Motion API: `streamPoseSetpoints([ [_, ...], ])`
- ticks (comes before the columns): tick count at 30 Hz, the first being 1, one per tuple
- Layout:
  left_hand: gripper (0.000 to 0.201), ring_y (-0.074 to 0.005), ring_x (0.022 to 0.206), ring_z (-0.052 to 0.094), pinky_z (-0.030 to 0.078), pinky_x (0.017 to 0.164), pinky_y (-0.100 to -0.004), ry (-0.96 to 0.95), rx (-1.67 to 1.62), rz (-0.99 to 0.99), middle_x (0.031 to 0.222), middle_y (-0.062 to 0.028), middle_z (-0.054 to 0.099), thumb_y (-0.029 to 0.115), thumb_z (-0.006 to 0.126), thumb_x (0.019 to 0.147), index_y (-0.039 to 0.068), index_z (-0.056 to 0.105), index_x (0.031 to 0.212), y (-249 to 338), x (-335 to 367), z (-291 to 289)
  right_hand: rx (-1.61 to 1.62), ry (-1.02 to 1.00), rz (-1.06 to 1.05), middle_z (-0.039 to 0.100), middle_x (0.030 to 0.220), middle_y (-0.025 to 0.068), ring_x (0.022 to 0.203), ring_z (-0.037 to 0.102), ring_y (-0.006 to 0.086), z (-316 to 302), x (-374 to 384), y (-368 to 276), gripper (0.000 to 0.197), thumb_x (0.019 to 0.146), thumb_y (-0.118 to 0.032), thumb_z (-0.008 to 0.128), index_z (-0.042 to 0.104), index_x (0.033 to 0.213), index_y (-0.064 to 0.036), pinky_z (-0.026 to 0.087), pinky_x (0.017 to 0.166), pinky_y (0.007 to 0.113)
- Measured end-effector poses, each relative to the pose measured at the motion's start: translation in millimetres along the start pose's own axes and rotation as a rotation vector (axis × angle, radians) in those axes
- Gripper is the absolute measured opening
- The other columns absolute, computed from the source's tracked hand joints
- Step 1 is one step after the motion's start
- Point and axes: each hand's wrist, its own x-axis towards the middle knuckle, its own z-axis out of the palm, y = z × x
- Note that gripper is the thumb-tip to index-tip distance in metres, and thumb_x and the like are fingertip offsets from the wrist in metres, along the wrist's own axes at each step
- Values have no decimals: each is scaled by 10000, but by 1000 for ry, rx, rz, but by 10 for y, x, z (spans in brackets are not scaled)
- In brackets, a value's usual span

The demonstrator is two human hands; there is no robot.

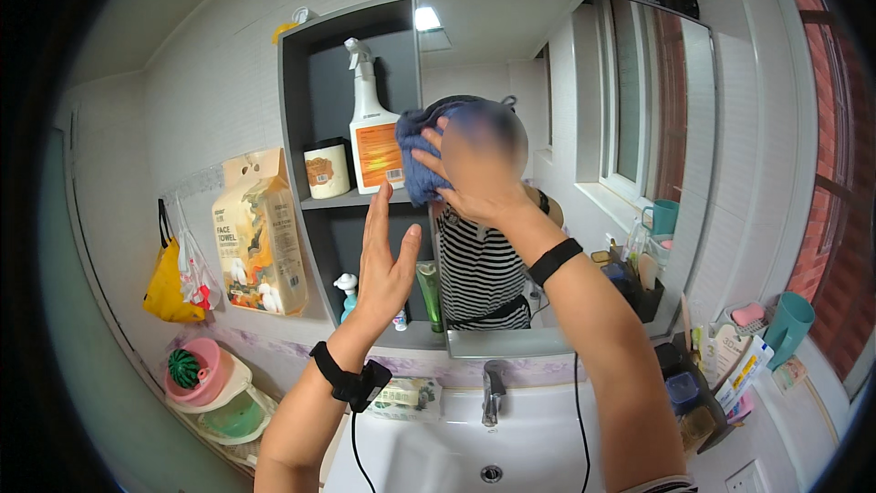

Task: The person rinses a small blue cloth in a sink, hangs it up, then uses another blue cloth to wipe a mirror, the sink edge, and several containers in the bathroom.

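With my right hand [479, 178] I press a bunched blue cloth [422, 151] against the left edge of the mirror [566, 64]; a blurred patch hides part of that hand. My left hand [385, 265] is raised, empty, fingers stretched out and thumb apart, in front of the open grey cabinet shelves [319, 210]. Just above its fingertips, a white spray bottle [376, 119] with an orange label stands on the upper shelf. A cream-coloured jar [327, 169] with a dark lid is left of the bottle. The cloth overlaps the bottle's right side in this view.
Below is a white sink [538, 429] with a metal tap [493, 393] and a pack of wipes [406, 399]. A face-towel pack [260, 237] hangs left. At right are a toiletry holder [693, 393] and a teal cup [790, 324]. Pink and green basins [205, 370] sit lower left.
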Motion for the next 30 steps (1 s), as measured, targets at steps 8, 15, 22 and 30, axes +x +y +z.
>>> streamPoseSetpoints([
  [8, 604, -333, 1339, 208, 203, 1077, -392, -39, -14, 37, 1423, -211, 250, 268, 476, 905, 36, 213, 1397, 174, 183, 230, -352, 247, 507, 226, 1462, 83, 1362, 167, 260, -532, -541, 1136, 597, 835, -331, 496, 304, 1382, -191, 134, 1071, 513],
  [15, 586, -341, 1341, 199, 201, 1077, -393, -59, 26, 64, 1417, -218, 256, 231, 476, 902, 36, 223, 1393, 208, 170, 261, -242, 440, 1303, 142, 1481, 138, 1372, 82, 314, -824, -1015, 1911, 617, 885, -440, 352, 227, 1419, -157, 74, 1058, 560],
  [22, 596, -339, 1344, 191, 199, 1078, -396, -26, 22, 53, 1424, -200, 252, 247, 475, 907, 32, 213, 1397, 21, 184, 208, -322, 361, 1029, 163, 1474, 148, 1366, 95, 336, -692, -479, 1733, 603, 877, -418, 383, 253, 1411, -171, 100, 1044, 583],
  [30, 603, -354, 1342, 183, 194, 1076, -409, 0, 48, 29, 1433, -179, 248, 250, 472, 910, 27, 200, 1399, -44, 33, -2, -244, 241, 355, 186, 1478, 91, 1375, 109, 279, -54, 462, 523, 591, 857, -342, 498, 289, 1398, -228, 69, 1070, 540],
])
